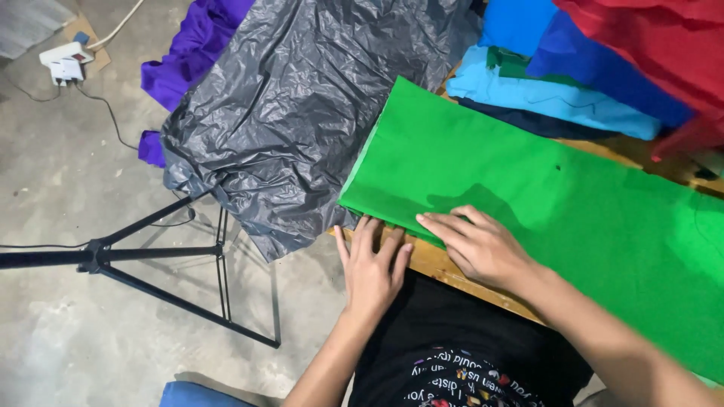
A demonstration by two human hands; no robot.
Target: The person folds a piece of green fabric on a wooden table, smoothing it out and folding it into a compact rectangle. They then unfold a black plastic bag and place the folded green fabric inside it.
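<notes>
Cloth point(543, 188), centre to right of frame: plain bright green; plastic sheet point(294, 105), upper centre: crinkled dark grey; fabric point(192, 49), upper left: purple; folded stack point(558, 90), upper right: light blue, royal blue, navy, a green strip; fabric point(664, 45), top right corner: red; tripod point(151, 256), left: black; floor point(68, 173): grey.

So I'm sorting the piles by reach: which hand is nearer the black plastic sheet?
Left. The left hand lies flat at the green cloth's near edge, just beside the black plastic sheet. The right hand rests on the cloth, farther from it.
</notes>
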